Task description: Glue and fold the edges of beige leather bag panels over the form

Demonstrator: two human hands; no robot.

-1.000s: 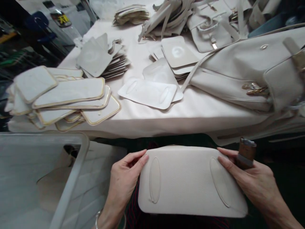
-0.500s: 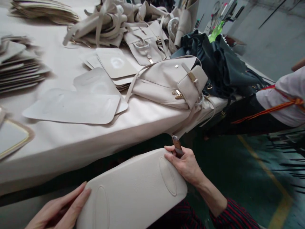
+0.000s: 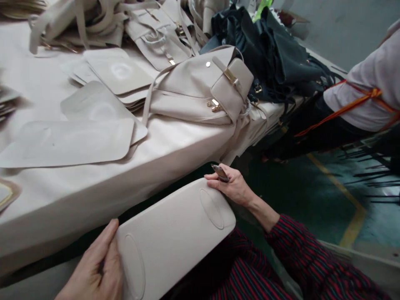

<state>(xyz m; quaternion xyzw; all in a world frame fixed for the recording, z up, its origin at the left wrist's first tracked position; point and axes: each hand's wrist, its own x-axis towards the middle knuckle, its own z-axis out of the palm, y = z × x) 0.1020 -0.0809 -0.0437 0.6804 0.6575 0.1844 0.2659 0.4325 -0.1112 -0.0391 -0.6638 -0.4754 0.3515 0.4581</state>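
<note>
A beige leather bag panel (image 3: 175,233) with rounded corners and an oval outline near each end is held slantwise in front of me, below the table edge. My left hand (image 3: 100,258) is closed on its left end, fingers along the edge. At the far right corner, my right hand (image 3: 236,183) pinches the panel between thumb and fingers. The same hand also keeps a short brown tool with a pointed, worn tip (image 3: 221,173) tucked in it; its exact kind is unclear. The panel's underside is hidden.
On the cloth-covered table (image 3: 175,141) lie a beige backpack (image 3: 187,91), flat leather pieces (image 3: 68,139) and a heap of beige bag parts (image 3: 103,25). Dark bags (image 3: 268,54) are piled farther right. A person in a white top (image 3: 359,96) stands at the right.
The panel and both hands appear slightly higher and turned; the tool has tilted from upright to leaning left. The table scene has shifted left and up as my view moved.
</note>
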